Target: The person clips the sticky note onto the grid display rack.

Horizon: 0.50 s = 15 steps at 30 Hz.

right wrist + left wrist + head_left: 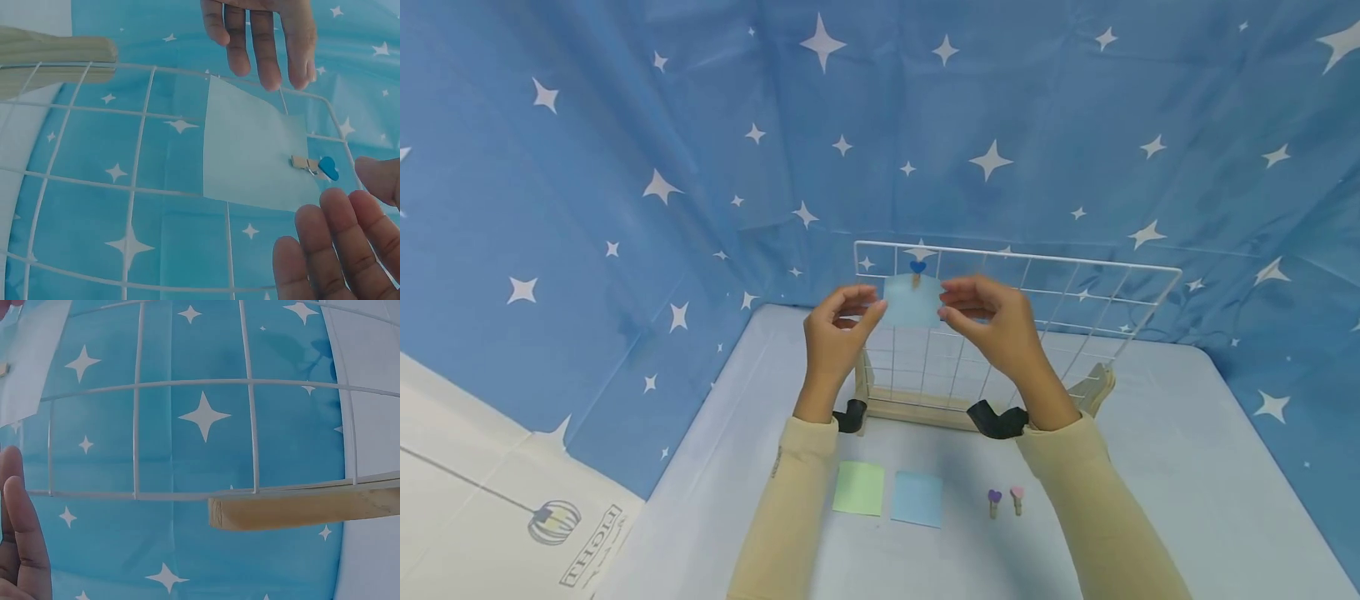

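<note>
A pale blue paper note (912, 302) hangs on the white wire grid (985, 250), held near its top edge by a small wooden clothespin with a blue heart (917, 267). At the note's left side is my left hand (838, 333), its thumb and fingers spread apart. Across from it, my right hand (996, 321) stands at the right edge with fingers loosely bent. The right wrist view shows gaps between the fingers of both hands and the paper (253, 147). In the left wrist view only part of the note (28, 362) shows, above my fingertips.
A green note (859, 488) and another blue note (917, 498) lie on the white table (700, 500). To their right are clothespins with a purple heart (995, 497) and a pink heart (1017, 494). Wooden feet (1093, 390) support the grid before a starry blue curtain (880, 108).
</note>
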Motion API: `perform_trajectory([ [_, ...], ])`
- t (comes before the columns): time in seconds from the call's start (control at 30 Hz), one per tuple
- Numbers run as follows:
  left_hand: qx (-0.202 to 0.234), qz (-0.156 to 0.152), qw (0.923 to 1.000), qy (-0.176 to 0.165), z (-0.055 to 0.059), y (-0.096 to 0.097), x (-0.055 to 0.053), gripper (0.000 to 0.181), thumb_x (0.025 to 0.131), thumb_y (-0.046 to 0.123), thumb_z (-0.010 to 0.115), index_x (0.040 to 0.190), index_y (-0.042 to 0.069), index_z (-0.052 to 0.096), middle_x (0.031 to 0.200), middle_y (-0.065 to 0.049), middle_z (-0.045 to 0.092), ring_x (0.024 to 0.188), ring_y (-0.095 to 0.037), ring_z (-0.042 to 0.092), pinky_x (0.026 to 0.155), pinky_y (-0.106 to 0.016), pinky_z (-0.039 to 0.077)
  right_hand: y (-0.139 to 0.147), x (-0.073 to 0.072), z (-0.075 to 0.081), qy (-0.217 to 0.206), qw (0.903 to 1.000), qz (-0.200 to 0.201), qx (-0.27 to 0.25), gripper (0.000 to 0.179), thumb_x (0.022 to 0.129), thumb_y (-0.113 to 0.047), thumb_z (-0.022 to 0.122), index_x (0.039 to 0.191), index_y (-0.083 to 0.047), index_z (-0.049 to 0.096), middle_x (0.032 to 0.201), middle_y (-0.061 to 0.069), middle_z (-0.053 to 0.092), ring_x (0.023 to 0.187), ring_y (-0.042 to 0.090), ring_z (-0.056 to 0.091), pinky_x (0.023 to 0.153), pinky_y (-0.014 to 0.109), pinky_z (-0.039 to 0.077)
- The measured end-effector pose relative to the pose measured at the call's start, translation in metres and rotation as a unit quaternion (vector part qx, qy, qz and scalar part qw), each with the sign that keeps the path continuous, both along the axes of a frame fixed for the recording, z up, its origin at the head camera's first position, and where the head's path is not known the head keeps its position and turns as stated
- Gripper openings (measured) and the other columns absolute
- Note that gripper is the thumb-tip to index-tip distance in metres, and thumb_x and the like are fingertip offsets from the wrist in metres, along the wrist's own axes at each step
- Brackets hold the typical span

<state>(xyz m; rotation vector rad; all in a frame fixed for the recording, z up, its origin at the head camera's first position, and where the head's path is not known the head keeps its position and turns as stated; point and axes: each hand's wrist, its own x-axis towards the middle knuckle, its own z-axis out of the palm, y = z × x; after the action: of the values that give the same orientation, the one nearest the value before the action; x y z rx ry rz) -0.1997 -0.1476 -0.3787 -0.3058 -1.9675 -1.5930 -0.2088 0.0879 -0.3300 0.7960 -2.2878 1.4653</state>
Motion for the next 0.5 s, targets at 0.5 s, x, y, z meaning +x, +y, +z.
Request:
perform_trajectory([
  [0.5,-0.021,-0.066,0.9976,-0.011,-0.011,-0.01,0.02,0.034,0.095,0.011,0.079,0.127,0.001,0.076,0.117,-0.015,0.079,0.104,-0.02,0.074,0.087,-0.027,0.058,0.02,0.016,-0.019,-0.035,0.9983,0.02,-0.042,0.027,0.097,0.006,0.075,0.124,0.009,0.073,0.112,0.024,0.077,0.099,-0.003,0.069,0.091,0.015,0.056],
])
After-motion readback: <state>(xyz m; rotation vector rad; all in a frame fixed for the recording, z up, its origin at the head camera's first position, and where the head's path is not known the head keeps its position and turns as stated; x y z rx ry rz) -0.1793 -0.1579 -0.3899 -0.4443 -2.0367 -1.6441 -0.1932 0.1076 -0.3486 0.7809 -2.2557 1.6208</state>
